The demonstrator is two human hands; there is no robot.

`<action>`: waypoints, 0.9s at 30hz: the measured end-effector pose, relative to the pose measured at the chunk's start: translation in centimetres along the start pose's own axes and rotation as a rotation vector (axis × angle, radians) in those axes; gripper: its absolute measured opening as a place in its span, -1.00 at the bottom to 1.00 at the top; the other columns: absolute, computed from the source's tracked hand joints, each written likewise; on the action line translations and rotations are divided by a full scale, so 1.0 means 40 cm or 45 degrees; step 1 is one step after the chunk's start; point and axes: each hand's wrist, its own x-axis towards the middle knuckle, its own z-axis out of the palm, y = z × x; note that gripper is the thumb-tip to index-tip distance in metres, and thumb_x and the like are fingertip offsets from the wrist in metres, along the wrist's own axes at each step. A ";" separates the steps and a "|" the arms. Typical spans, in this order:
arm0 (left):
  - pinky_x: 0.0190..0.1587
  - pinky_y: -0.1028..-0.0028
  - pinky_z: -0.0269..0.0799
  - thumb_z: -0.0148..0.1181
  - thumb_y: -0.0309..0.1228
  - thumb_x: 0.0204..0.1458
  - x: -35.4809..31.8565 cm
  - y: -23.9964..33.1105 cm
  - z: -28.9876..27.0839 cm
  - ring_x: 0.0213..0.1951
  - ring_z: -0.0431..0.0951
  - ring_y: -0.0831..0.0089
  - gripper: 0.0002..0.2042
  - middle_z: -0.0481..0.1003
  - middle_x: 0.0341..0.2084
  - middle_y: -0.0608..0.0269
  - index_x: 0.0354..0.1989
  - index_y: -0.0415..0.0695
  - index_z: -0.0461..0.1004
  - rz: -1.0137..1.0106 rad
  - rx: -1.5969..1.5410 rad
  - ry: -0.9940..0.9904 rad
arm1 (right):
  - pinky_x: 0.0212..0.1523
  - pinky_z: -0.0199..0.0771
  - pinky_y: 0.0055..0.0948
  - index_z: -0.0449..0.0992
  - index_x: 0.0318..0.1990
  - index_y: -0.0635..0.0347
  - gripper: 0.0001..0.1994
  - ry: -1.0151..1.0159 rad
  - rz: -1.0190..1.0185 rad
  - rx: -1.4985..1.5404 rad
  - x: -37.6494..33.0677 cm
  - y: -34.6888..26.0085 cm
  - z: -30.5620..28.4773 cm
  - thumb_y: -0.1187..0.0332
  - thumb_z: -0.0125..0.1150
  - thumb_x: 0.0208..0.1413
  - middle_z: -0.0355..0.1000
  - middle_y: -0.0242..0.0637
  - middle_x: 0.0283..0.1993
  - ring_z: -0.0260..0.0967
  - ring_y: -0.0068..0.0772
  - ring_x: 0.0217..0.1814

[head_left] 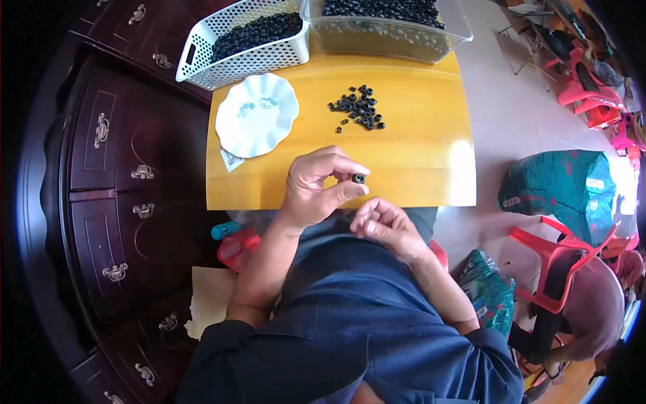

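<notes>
My left hand (313, 187) pinches a small black hollow cylindrical piece (359, 178) between thumb and fingertips, above the near edge of the yellow table (424, 161). The open end of the piece faces up. Just to the right and nearer to my body, my right hand (396, 232) has its fingers curled in toward the thumb; whether anything small sits between them does not show. Farther back on the table lies a loose pile of similar black pieces (360, 108). Left of that pile rests a white plate (269, 131) with a wavy rim.
At the table's far edge stand a white perforated basket (262, 58) and a clear plastic bin (377, 37), both holding many black pieces. A dark wooden cabinet (101, 229) borders the left. On the right are teal bags (558, 192), a red stool (552, 269) and another person (592, 306).
</notes>
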 end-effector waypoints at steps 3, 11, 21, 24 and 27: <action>-0.36 0.58 0.32 0.47 -0.56 -0.14 0.057 0.024 -0.029 -0.44 0.44 0.56 -0.77 0.48 -0.47 0.24 -0.30 -0.31 0.59 0.045 0.015 -0.006 | -0.06 0.39 -0.58 0.45 -0.09 0.17 -0.76 -0.056 0.071 -0.006 0.029 -0.022 0.007 0.31 0.32 0.19 0.49 -0.36 -0.18 0.41 -0.59 -0.14; -0.44 0.57 0.32 0.48 -0.55 -0.16 0.135 -0.007 -0.091 -0.52 0.44 0.57 -0.78 0.47 -0.56 0.29 -0.30 -0.21 0.62 0.087 0.019 0.102 | 0.02 0.42 -0.53 0.44 -0.06 0.16 -0.83 -0.032 0.127 -0.055 0.138 -0.097 -0.012 0.48 0.23 0.22 0.46 -0.42 -0.18 0.40 -0.60 -0.08; -0.38 0.60 0.31 0.49 -0.58 -0.17 0.157 -0.021 -0.134 -0.46 0.46 0.58 -0.76 0.51 -0.48 0.25 -0.29 -0.29 0.60 0.106 0.091 0.101 | -0.01 0.41 -0.52 0.43 -0.12 0.24 -0.87 0.165 -0.184 -0.431 0.217 -0.055 -0.027 0.51 0.21 0.23 0.48 -0.37 -0.21 0.41 -0.58 -0.12; -0.40 0.59 0.31 0.50 -0.56 -0.17 0.177 -0.005 -0.135 -0.45 0.48 0.56 -0.75 0.52 -0.48 0.24 -0.29 -0.28 0.60 0.156 0.173 0.073 | -0.12 0.45 -0.55 0.51 -0.20 0.22 -0.92 0.292 -0.277 -0.469 0.221 -0.034 -0.029 0.50 0.27 0.17 0.49 -0.47 -0.27 0.41 -0.65 -0.21; -0.41 0.58 0.32 0.50 -0.55 -0.17 0.197 0.003 -0.127 -0.45 0.49 0.55 -0.75 0.52 -0.48 0.24 -0.29 -0.27 0.61 0.224 0.272 0.053 | -0.18 0.47 -0.55 0.52 -0.24 0.23 -0.93 0.329 -0.372 -0.591 0.221 -0.017 -0.029 0.50 0.29 0.16 0.51 -0.44 -0.31 0.41 -0.65 -0.27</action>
